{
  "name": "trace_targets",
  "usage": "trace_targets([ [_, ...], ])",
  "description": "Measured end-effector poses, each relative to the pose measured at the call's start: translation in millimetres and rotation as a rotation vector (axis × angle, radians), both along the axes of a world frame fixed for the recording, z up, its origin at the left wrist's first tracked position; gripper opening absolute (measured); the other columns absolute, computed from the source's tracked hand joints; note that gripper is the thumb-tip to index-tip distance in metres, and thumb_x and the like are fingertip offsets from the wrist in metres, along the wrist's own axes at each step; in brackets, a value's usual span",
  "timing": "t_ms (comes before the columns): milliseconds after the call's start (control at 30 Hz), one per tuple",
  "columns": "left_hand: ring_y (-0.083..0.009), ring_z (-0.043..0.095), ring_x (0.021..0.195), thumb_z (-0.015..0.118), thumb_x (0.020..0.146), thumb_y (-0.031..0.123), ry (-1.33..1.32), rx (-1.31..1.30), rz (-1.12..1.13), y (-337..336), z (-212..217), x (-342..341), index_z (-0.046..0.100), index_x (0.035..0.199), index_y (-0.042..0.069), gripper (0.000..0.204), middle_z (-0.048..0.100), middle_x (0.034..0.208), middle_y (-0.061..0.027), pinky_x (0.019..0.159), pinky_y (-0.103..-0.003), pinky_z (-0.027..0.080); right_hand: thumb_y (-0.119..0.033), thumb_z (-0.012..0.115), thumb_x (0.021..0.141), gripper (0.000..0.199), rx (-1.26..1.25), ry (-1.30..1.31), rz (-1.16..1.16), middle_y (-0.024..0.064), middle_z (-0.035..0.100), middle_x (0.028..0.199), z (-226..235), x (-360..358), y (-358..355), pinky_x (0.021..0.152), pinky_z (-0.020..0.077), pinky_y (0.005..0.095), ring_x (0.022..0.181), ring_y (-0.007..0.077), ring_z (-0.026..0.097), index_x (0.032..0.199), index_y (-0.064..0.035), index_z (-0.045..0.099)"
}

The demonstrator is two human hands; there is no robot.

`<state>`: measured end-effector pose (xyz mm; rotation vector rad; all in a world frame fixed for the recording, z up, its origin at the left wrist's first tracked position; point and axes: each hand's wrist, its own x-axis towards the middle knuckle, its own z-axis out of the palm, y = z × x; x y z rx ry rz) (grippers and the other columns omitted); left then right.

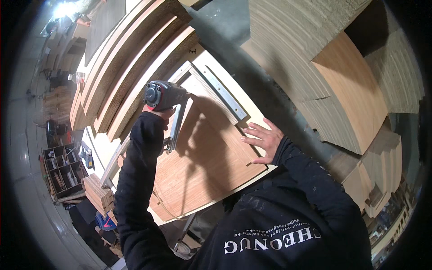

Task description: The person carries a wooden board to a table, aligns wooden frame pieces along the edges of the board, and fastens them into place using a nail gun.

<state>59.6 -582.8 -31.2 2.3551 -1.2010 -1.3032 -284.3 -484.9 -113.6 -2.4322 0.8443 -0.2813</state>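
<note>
My left hand point(163, 115) is wrapped round the handle of a dark grey and red nail gun point(165, 96), held over a wood-grained panel point(193, 182). The gun's nose points toward the panel's far part. Whether it touches the wood I cannot tell. Flat on the panel's right edge lies my right hand point(265, 141), fingers spread and holding nothing. Just beyond those fingertips a wooden strip point(211, 92) runs along the panel, with a metal bar point(225, 93) beside it. The gun casts a dark shadow across the panel.
Thick curved stacks of boards point(148, 54) stand at the far left of the pale worktop point(256, 114). More tall board stacks point(292, 63) rise on the right across a grey floor gap. At left are a compartmented box point(63, 168) and a short wood pile point(98, 193).
</note>
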Motion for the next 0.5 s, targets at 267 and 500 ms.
trace_targets([
  [267, -0.0181, 0.055, 0.089, 0.059, 0.054, -0.004, 0.107, -0.224, -0.221, -4, -15, 43, 0.054, 0.104, 0.009, 0.052, 0.058, 0.091, -0.0034, 0.072, -0.030, 0.046, -0.051, 0.067, 0.060, 0.075, -0.017, -0.014, 0.000, 0.0059, 0.041, 0.128, -1, 0, 2, 0.102, 0.0177, 0.0484, 0.122, 0.0220, 0.034, 0.125, -0.0231, 0.040],
  [500, -0.0197, 0.058, 0.086, 0.062, 0.055, -0.003, -0.033, -0.025, -0.100, -12, -12, 21, 0.055, 0.108, 0.011, 0.054, 0.061, 0.092, -0.0057, 0.070, -0.030, 0.047, -0.048, 0.068, 0.059, 0.071, -0.012, -0.027, -0.018, 0.0056, 0.042, 0.127, -1, -1, 1, 0.101, 0.0199, 0.0486, 0.122, 0.0212, 0.035, 0.121, -0.0212, 0.044],
])
